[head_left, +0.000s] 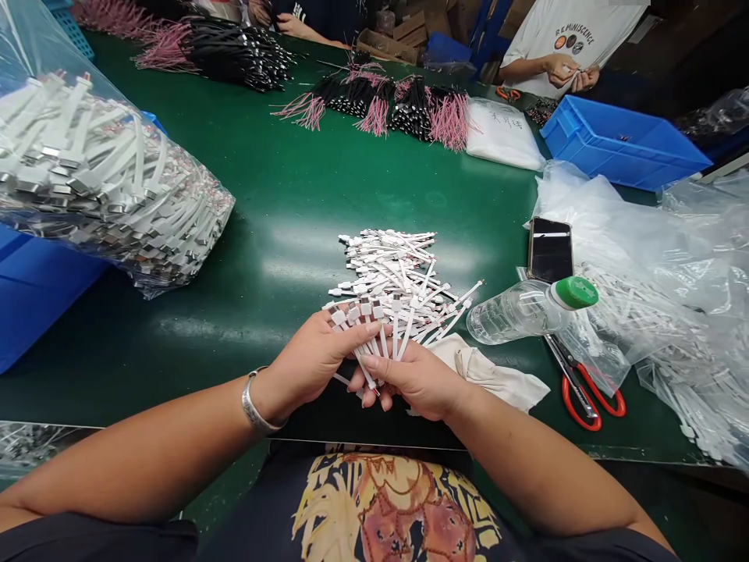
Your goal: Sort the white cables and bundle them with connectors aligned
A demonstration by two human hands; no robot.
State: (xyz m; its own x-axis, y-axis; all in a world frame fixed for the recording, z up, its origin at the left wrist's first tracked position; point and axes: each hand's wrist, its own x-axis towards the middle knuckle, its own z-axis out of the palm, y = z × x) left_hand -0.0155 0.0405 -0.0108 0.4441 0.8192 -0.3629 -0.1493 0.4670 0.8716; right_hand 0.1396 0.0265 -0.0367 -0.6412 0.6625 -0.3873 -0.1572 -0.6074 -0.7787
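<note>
Close to the table's front edge, my left hand [319,351] is closed on several short white USB cables [366,312], their plugs fanned out and pointing away from me. My right hand [418,378] meets it, its thumb and fingers pinching white cables from the same fan. The undersides of the bunch are hidden by my fingers. Just beyond lies a loose pile of white cables [389,261] with metal plugs and reddish wire ends. A cream cloth [497,375] rests on the table by my right wrist.
Right of the pile are a clear bottle [509,312], a phone [550,248], red-handled scissors [579,394] and plastic bags of cables [661,328]. A bulging cable bag [111,172] stands left. Black cable bundles [234,55] and a blue bin [623,144] lie farther back; co-workers' hands [570,74] show beyond.
</note>
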